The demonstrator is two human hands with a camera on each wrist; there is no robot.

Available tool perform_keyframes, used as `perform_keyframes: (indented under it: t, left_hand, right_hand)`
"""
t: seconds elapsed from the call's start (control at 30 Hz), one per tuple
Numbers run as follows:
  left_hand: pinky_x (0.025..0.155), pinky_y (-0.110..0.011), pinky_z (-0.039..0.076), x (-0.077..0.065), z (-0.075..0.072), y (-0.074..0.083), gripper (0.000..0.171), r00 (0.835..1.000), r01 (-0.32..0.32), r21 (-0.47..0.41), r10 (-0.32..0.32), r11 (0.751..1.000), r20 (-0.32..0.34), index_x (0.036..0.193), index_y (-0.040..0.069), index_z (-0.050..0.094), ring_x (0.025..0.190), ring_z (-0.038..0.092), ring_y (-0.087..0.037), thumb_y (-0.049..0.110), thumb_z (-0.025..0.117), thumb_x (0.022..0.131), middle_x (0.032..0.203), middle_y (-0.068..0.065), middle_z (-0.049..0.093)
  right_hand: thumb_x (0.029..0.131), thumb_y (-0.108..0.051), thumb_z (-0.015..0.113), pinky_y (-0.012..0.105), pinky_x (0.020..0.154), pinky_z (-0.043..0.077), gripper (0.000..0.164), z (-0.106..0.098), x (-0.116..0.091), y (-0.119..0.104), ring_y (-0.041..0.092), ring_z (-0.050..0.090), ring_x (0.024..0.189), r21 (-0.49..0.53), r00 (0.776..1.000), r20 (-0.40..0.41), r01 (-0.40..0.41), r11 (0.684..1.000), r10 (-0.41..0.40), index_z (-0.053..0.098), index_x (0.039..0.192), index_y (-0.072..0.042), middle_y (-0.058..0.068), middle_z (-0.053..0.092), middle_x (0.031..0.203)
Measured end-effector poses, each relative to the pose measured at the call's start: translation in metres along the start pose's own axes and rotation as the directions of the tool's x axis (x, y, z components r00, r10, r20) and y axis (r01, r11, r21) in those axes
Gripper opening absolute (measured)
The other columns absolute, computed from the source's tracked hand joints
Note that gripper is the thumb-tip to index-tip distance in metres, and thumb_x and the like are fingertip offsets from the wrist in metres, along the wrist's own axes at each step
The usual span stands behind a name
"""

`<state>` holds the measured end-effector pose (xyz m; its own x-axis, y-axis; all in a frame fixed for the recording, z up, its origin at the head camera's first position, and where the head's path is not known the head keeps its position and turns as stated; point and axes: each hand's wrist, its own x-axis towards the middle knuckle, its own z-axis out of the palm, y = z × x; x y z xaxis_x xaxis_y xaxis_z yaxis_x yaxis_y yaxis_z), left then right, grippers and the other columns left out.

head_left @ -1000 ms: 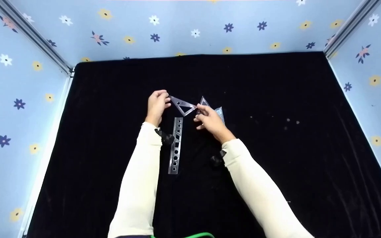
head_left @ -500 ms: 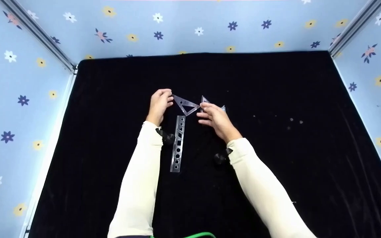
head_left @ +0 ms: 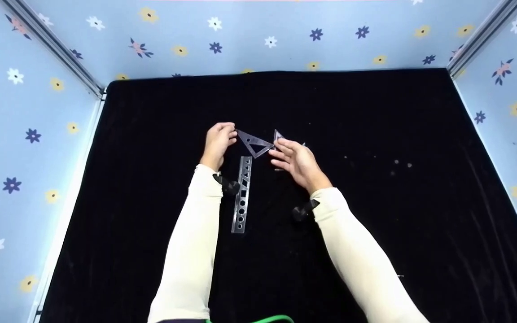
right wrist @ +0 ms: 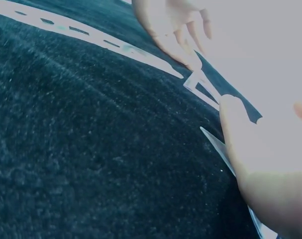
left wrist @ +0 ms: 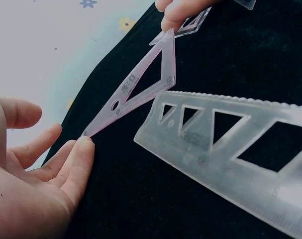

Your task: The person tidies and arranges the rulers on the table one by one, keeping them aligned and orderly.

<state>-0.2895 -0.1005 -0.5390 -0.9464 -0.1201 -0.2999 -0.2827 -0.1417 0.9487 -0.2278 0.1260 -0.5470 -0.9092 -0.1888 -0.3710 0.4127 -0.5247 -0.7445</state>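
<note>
A clear, pinkish set square (head_left: pixel 250 140) is stretched between both hands, with a triangular cutout and a small round hole. My left hand (head_left: pixel 217 141) pinches its narrow tip, as the left wrist view shows at close range. At the opposite corner, the fingertips of my right hand (head_left: pixel 299 159) hold the set square, the other fingers spread loosely. A second clear set square (head_left: pixel 278 134) pokes out from behind the right hand, mostly covered by it. Between the forearms lies a clear stencil ruler (head_left: pixel 242 195) with cut-out shapes, its far end close to the held set square.
Black cloth (head_left: pixel 357 112) covers the table. Light blue flowered panels (head_left: pixel 263 36) stand at the back and both sides, with metal posts at the corners. Small pale specks (head_left: pixel 403 163) dot the cloth at right. A light bluish edge shows behind the right hand.
The right hand has shifted slightly right and turned, its fingers spreading and covering more of the bluish piece behind it. The view has shifted slightly; the left hand keeps its hold on the tip.
</note>
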Motion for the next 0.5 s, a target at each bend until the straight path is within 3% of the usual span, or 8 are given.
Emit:
perform_keyframes:
  t: [0.17, 0.3, 0.5]
  left_hand:
    - [0.094, -0.031, 0.052, 0.001, 0.001, -0.002, 0.033, 1.000, 0.003, 0.024, -0.002, 1.000, -0.003, 0.126, -0.013, 0.057, 0.105, 0.062, -0.027, 0.005, 0.052, 0.098, 0.125, -0.026, 0.059]
    - [0.092, -0.030, 0.052, 0.001, 0.002, -0.005, 0.033, 0.999, -0.032, 0.111, 0.031, 0.993, 0.008, 0.124, -0.012, 0.059, 0.102, 0.062, -0.025, 0.004, 0.052, 0.096, 0.123, -0.024, 0.061]
    - [0.084, -0.025, 0.052, 0.001, 0.001, -0.007, 0.030, 0.995, -0.097, 0.290, 0.101, 0.952, 0.002, 0.119, -0.006, 0.066, 0.093, 0.063, -0.022, 0.004, 0.057, 0.091, 0.125, -0.012, 0.064]
  right_hand:
    - [0.101, -0.007, 0.045, 0.045, 0.095, 0.053, 0.043, 0.004, -0.004, 0.002, 0.042, 0.055, 0.125, -0.075, 0.996, -0.049, 0.066, 0.995, -0.069, 0.044, 0.140, 0.011, 0.026, 0.048, 0.146]
    - [0.100, -0.002, 0.046, 0.043, 0.089, 0.057, 0.036, 0.006, -0.007, 0.003, 0.043, 0.060, 0.118, -0.133, 0.987, -0.116, 0.100, 0.986, -0.115, 0.049, 0.134, 0.011, 0.027, 0.055, 0.137]
    - [0.099, 0.001, 0.046, 0.039, 0.081, 0.059, 0.029, 0.005, -0.011, 0.004, 0.038, 0.068, 0.103, -0.215, 0.977, -0.151, 0.115, 0.970, -0.150, 0.054, 0.126, 0.012, 0.028, 0.060, 0.130]
